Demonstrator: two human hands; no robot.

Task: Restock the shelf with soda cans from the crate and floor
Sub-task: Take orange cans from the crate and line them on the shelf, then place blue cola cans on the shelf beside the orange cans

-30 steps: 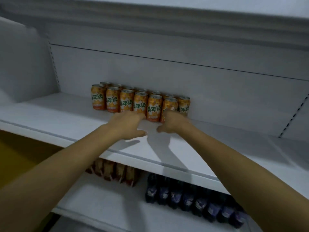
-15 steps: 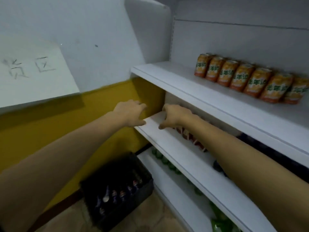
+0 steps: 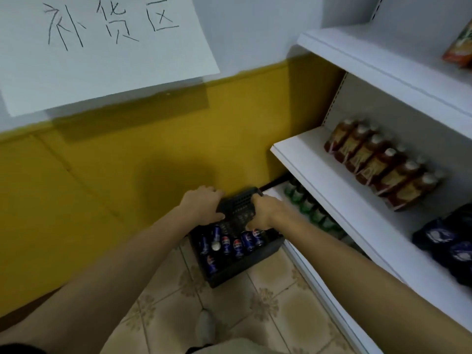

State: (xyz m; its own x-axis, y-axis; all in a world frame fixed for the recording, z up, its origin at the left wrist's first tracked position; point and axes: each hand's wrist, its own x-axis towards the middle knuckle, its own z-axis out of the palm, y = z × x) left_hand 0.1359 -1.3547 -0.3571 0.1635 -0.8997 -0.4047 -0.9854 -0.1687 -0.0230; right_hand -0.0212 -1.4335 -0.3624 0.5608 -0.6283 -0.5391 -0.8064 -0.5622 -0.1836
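Left hand (image 3: 201,204), right hand (image 3: 263,213) over crate (image 3: 250,261); cans (image 3: 226,245) inside.

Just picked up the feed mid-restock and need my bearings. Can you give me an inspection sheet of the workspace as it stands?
Surface: patterned tiled floor.
Job's things: black crate on the floor beside the shelf unit; blue cans in its near part; one orange can at the top shelf's edge of view.
Clutter: pale shape on the floor, possibly a shoe.
Grippers: left hand and right hand over the crate's far end; whether they grip anything cannot be told.
Cables: nothing seen.
Surroundings: yellow and white wall with a handwritten paper sign; brown bottles on the middle shelf, green bottles below.
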